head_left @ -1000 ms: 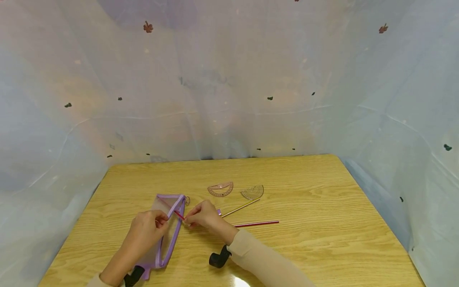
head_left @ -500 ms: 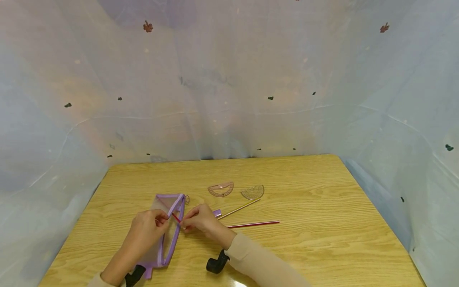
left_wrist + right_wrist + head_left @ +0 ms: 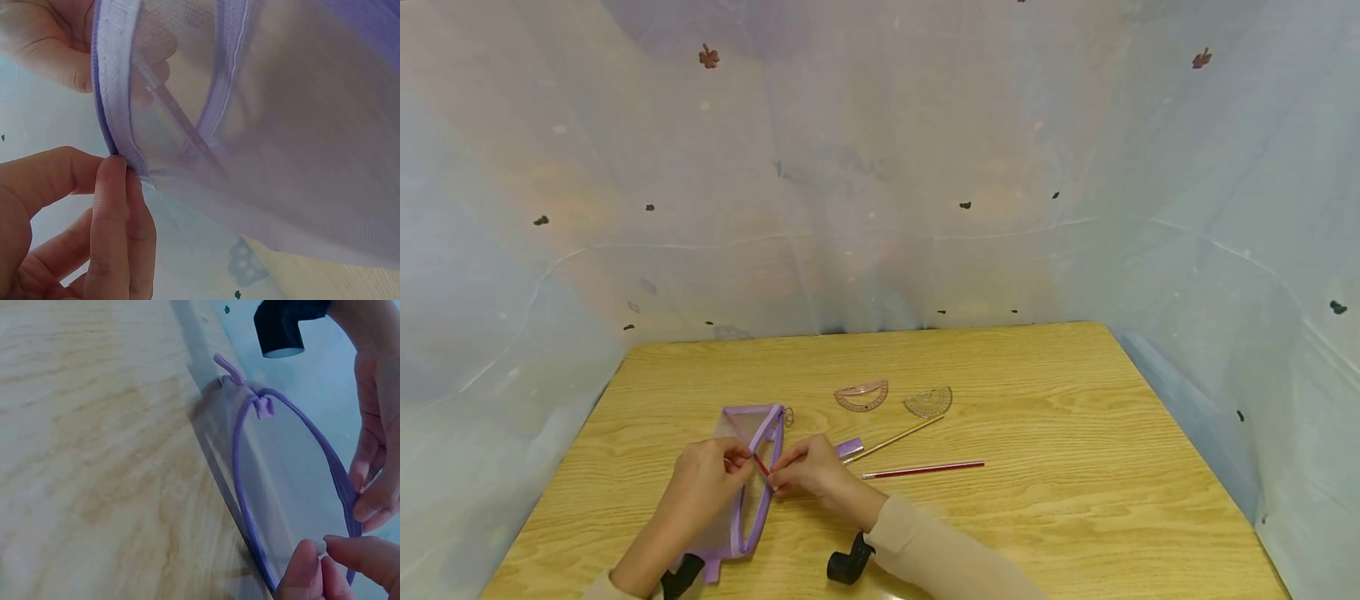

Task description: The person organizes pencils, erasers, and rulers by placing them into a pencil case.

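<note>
A purple mesh pencil pouch [image 3: 760,521] lies on the left of the table, its zipped mouth spread wide. My left hand [image 3: 703,479] pinches one edge of that mouth between thumb and fingers. With its fingertips, my right hand [image 3: 812,471] pinches a red pencil [image 3: 762,464] near its white-tipped end, visible in the right wrist view as a pale eraser [image 3: 320,547]. Through the mesh in the left wrist view, the pencil shaft [image 3: 178,115] slants inside the pouch, and its far end fades behind the fabric.
Right of the pouch, a second red pencil [image 3: 925,470], a gold pencil [image 3: 895,437] and a small glossy purple block [image 3: 850,447] lie on the wooden table [image 3: 1037,517]. Behind them are a pink protractor [image 3: 862,398] and a clear one [image 3: 928,403]. A pale curtain [image 3: 880,167] hangs beyond.
My right hand has moved left and slightly toward me, taking the red pencil farther into the pouch mouth and uncovering more of the purple block. My left hand has stayed at the edge.
</note>
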A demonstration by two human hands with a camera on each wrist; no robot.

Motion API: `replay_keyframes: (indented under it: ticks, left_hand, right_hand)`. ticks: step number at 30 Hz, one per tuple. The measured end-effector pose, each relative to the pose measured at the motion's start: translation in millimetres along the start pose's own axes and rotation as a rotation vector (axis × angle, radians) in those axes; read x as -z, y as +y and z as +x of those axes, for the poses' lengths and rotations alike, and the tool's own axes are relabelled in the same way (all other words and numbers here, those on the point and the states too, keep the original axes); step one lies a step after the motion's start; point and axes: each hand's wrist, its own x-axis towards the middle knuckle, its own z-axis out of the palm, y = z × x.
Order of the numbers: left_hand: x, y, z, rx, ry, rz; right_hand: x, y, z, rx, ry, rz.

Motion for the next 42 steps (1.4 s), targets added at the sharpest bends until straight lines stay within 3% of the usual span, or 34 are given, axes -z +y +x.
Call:
replay_keyframes:
  ticks: [25, 42]
  left_hand:
    - [0.2, -2.4, 0.3, 0.021, -0.012, 0.004]
    - [0.4, -3.4, -1.6, 0.02, 0.002, 0.022]
  right_hand:
    - [-12, 10, -5, 0.007, -0.115, 0.092]
    - [-8, 7, -10, 0.009, -0.098, 0.096]
